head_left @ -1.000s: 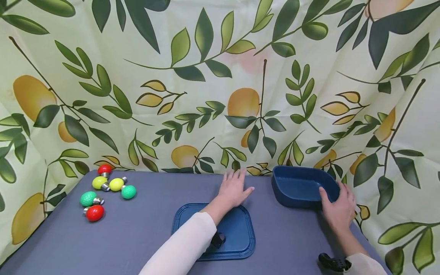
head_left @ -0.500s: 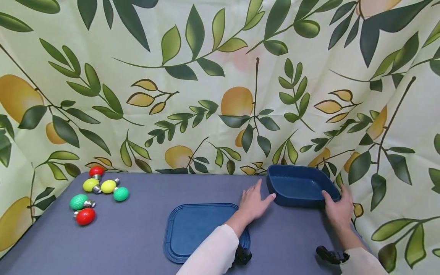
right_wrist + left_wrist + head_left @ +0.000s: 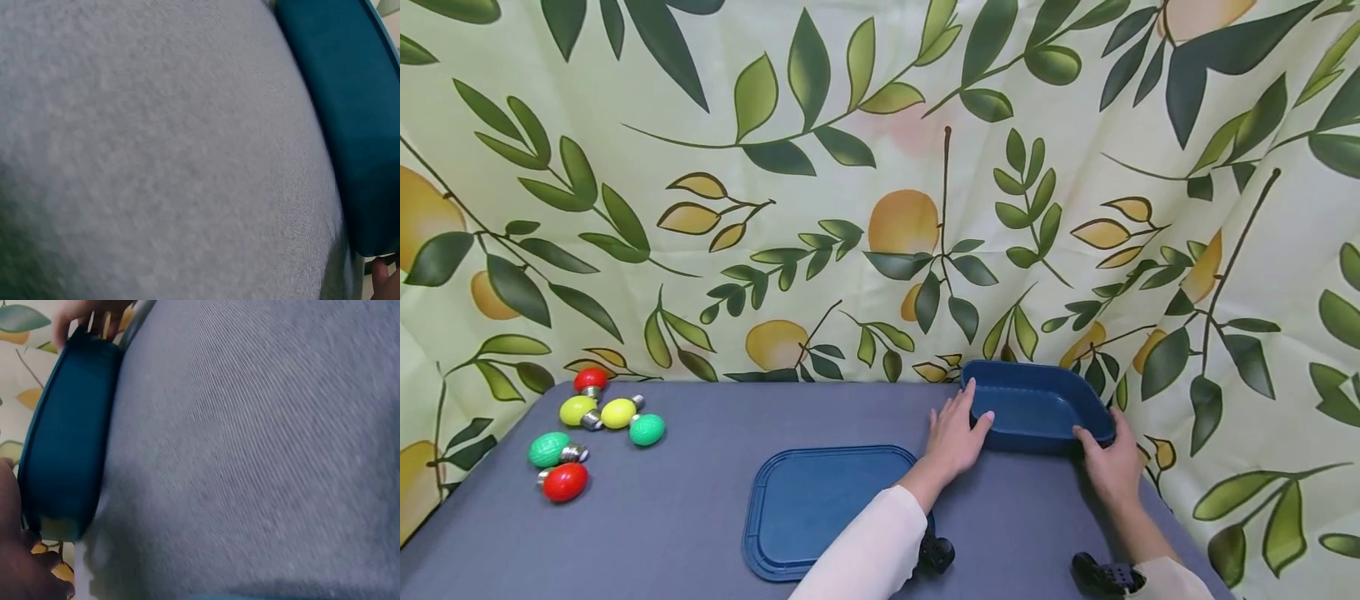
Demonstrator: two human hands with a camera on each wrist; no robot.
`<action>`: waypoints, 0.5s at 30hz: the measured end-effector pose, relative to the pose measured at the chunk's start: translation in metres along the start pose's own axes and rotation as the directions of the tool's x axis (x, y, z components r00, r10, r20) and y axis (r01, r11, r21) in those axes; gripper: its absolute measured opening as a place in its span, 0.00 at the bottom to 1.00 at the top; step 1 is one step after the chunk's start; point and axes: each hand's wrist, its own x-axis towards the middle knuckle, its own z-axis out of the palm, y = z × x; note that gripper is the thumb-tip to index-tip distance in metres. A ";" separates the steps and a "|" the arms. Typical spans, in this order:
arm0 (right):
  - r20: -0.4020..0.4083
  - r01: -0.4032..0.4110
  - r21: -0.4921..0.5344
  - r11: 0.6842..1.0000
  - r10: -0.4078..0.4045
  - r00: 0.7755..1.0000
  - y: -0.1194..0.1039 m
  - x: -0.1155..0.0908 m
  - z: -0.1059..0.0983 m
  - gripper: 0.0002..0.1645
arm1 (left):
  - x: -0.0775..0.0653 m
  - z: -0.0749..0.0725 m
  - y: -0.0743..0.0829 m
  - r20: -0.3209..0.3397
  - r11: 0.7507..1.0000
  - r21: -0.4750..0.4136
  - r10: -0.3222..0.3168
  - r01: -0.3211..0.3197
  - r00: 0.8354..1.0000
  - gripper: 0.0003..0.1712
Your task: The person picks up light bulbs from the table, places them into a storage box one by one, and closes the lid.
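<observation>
A dark blue open container [image 3: 1026,408] stands at the back right of the cloth-covered table. My right hand [image 3: 1112,458] grips its right end, thumb over the front rim and fingers on the outer side. At the opposite end, my left hand [image 3: 953,437] has its fingers spread along the left wall, with the thumb by the near corner. The left wrist view shows the left hand [image 3: 25,556] close against the end of the container [image 3: 75,431]. A flat blue lid [image 3: 827,508] lies in front, partly hidden by the left sleeve.
Several red, yellow and green light bulbs [image 3: 619,413] lie grouped at the far left of the table [image 3: 685,500]. A leaf-and-fruit patterned curtain [image 3: 820,192] hangs right behind the table's back edge and along the sides.
My left hand has moved right from above the lid to the container's left end. The container has shifted slightly left with the right hand on it. The head view has turned a little right.
</observation>
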 end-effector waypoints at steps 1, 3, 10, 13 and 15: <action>0.013 -0.007 0.001 1.000 0.007 1.000 -0.001 -0.001 0.001 0.47 | 0.000 0.000 -0.002 0.004 1.000 -0.007 -0.011 0.011 1.000 0.38; 0.043 -0.021 -0.002 1.000 0.021 0.999 -0.003 -0.003 0.002 0.49 | 0.000 -0.001 -0.005 0.007 0.999 -0.028 -0.032 0.032 0.999 0.38; 0.194 -0.013 -0.025 1.000 0.018 0.981 -0.013 -0.003 0.007 0.51 | -0.002 -0.012 -0.016 -0.066 0.978 -0.184 -0.107 0.094 0.992 0.37; 0.251 -0.011 -0.046 0.999 0.022 0.968 -0.018 -0.003 0.008 0.54 | -0.004 -0.019 -0.021 -0.068 0.972 -0.205 -0.130 0.113 0.989 0.37; 0.294 -0.008 -0.066 0.998 0.027 0.956 -0.021 -0.004 0.008 0.57 | -0.005 -0.023 -0.025 -0.063 0.971 -0.206 -0.138 0.122 0.988 0.37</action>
